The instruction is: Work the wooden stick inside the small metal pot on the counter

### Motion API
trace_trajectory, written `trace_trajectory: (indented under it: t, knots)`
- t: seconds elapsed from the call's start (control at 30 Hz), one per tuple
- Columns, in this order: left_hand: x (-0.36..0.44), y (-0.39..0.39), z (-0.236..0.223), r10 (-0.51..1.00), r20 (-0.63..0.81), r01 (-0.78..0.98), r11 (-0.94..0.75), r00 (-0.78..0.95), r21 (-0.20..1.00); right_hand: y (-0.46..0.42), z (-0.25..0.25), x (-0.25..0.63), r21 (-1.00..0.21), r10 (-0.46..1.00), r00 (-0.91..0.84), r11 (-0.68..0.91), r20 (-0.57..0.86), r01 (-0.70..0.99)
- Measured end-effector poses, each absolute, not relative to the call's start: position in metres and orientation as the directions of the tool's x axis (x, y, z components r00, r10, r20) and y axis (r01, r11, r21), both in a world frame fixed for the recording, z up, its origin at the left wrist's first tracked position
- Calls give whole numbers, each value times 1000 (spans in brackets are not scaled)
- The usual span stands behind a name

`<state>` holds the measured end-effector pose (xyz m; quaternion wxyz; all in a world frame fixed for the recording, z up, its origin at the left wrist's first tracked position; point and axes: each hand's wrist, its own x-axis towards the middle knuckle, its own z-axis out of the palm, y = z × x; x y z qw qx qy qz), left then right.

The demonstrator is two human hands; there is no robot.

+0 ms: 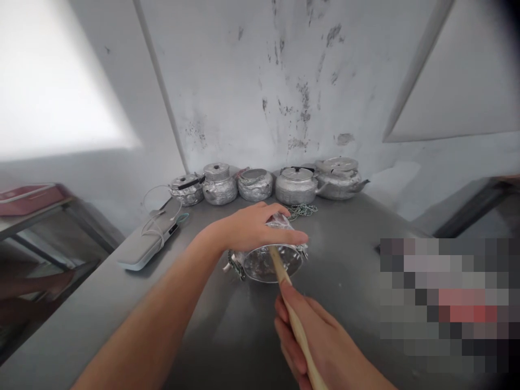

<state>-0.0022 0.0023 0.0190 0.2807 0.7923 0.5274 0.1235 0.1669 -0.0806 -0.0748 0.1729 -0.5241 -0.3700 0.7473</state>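
Observation:
A dented silvery metal pot (260, 265) is tilted on the grey table, its open mouth facing me. My left hand (260, 230) grips its upper side, thumb lying along the rim and fingers curled over the far side. A patterned cord hangs at the pot's left side. In my right hand (303, 325) is a pale wooden stick (300, 330), with the fingers wrapped round it. The stick's far end reaches into the pot's mouth. Whether a head or bristles sit on that end, I cannot tell.
Several dented metal kettles and pots (296, 187) line the wall at the table's back. A patterned cord (301, 211) lies before them. To the left rests a flat grey device (148, 244) with a white cable. A pink tray (30, 199) stands on a side shelf. Pixelation covers the right side.

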Motion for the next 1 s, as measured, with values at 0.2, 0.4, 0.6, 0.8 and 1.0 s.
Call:
trace_trajectory:
  t: [0.2,0.4,0.6,0.8,1.0]
  knots:
    - [-2,2,20,905,-109,767,-280,412,577,-80,-75,167,-739,648,-406,-664,-644,112]
    - [-3,2,20,906,-115,771,-274,408,575,-81,-79,168,-742,641,-428,-660,-637,118]
    - [-2,2,20,905,-100,768,-289,414,571,-80,-83,168,-747,643,-434,-654,-632,118]
    - [-2,2,21,904,-96,770,-295,417,565,-82,-86,168,-749,639,-439,-649,-632,134]
    - [-4,1,25,900,-153,776,-254,408,577,-81,-92,167,-749,638,-432,-646,-637,151]
